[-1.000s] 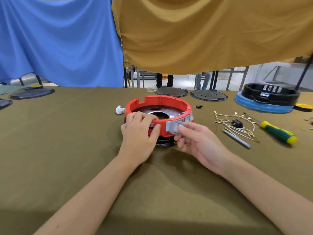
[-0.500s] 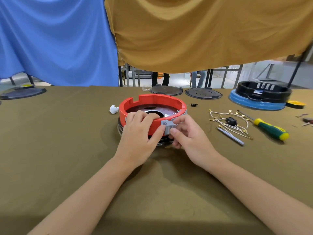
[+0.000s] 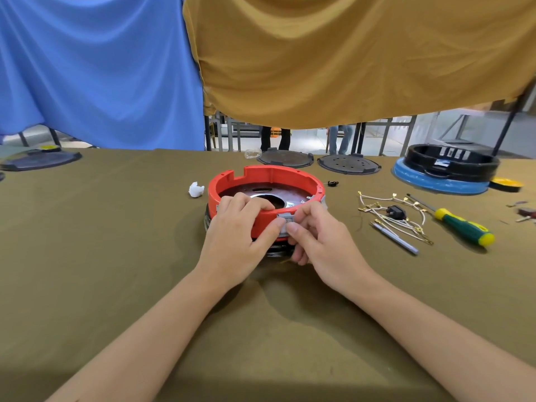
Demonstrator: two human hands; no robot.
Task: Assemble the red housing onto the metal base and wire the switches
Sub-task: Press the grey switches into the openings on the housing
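My left hand (image 3: 235,242) grips the round red plastic housing (image 3: 262,181) – my right hand (image 3: 320,238) pinches its small grey switch panel (image 3: 285,221).

- No text, label, brand, number or sign can be read anywhere in the frame.
- The black ring-shaped part (image 3: 452,163) at the right rear of the worktop bears pale markings on its inner wall and a white patch lower down, but they are too small and blurred to make out as letters or figures.
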